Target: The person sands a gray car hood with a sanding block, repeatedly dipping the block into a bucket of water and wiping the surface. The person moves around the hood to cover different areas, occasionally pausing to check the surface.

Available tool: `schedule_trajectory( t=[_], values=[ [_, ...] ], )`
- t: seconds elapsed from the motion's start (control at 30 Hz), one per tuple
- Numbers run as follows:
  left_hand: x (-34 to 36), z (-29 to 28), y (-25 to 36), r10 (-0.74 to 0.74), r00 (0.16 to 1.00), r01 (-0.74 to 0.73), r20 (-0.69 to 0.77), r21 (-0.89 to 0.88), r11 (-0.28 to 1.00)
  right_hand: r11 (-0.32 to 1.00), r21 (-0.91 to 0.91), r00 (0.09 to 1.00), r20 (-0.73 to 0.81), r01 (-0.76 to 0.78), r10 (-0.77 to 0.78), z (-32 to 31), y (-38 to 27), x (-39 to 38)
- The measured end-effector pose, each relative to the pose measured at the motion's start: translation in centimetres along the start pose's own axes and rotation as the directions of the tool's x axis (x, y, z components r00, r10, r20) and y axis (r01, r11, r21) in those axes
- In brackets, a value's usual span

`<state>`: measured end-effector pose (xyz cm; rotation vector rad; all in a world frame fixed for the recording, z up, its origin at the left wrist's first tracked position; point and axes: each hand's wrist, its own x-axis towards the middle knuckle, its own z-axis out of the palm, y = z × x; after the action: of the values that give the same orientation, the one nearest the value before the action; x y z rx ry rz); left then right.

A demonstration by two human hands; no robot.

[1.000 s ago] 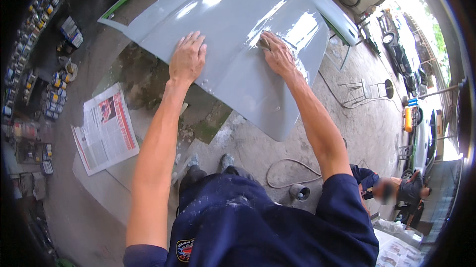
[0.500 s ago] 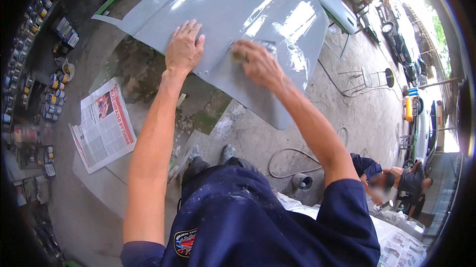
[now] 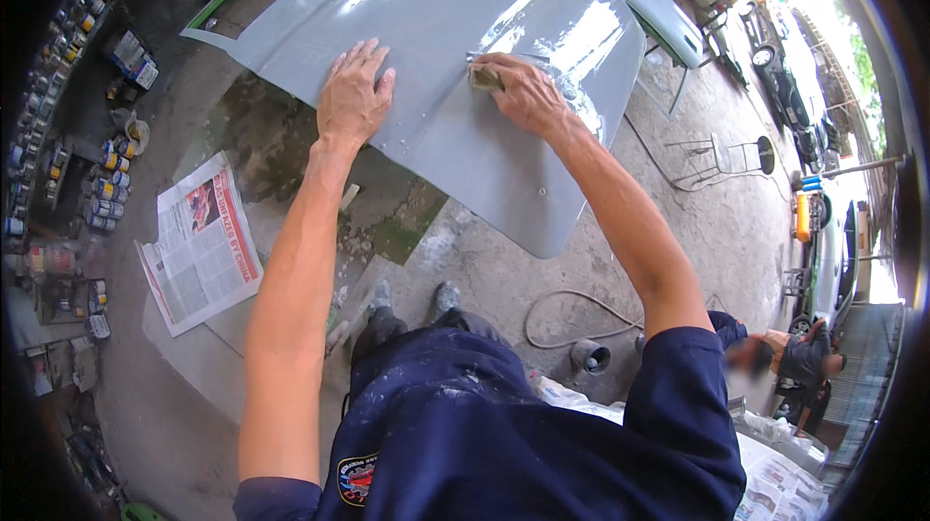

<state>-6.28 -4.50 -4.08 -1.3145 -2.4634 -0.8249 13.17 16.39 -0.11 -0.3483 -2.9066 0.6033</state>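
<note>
A grey car hood (image 3: 426,46), wet and glossy in places, stretches out before me. Flat on its near left part rests my left hand (image 3: 354,100), fingers stretched out and holding nothing. Farther right, my right hand (image 3: 528,95) is closed round a yellowish-brown sanding block (image 3: 486,78) pressed to the surface. A dark edge, perhaps sandpaper, shows just beyond its fingers. Water drops dot the hood's near edge, and the block's underside is hidden.
A newspaper (image 3: 205,242) lies on the floor at left, near shelves of paint cans (image 3: 108,192). A hose (image 3: 572,339) curls beside a grey bucket (image 3: 590,356). A metal stand (image 3: 722,157) is at right. Two people (image 3: 790,352) are at lower right.
My right hand has slid the sanding block a little right and away from me along the hood. My left hand stays nearly in place.
</note>
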Motion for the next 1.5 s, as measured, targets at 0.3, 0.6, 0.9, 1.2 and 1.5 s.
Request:
schedule_trajectory(
  t=[0.3,0.6,0.9,1.2,1.5],
  values=[
    [0.0,0.2,0.0,0.001,1.0,0.0,-0.013,0.015,1.0,0.882,-0.141,0.889,-0.033,0.449,-0.458,6.4,-9.6,-6.4],
    [0.1,-0.2,0.0,0.003,1.0,-0.003,-0.006,-0.026,1.0,0.991,-0.131,0.999,0.014,-0.029,0.031,-2.0,2.8,-0.6],
    [-0.1,0.2,-0.2,-0.008,1.0,0.007,-0.022,-0.055,0.998,0.902,-0.032,0.902,-0.02,0.431,-0.431,6.1,-8.2,-7.5],
    [0.1,-0.5,0.1,0.001,1.0,-0.002,-0.025,-0.044,0.999,0.961,-0.242,0.99,-0.09,-0.131,0.112,-3.2,3.0,3.4],
    [0.0,0.0,-0.2,-0.003,0.997,-0.003,-0.076,-0.078,0.997,0.922,-0.087,0.926,0.068,0.377,-0.372,3.9,-5.3,-7.4]
  ],
)
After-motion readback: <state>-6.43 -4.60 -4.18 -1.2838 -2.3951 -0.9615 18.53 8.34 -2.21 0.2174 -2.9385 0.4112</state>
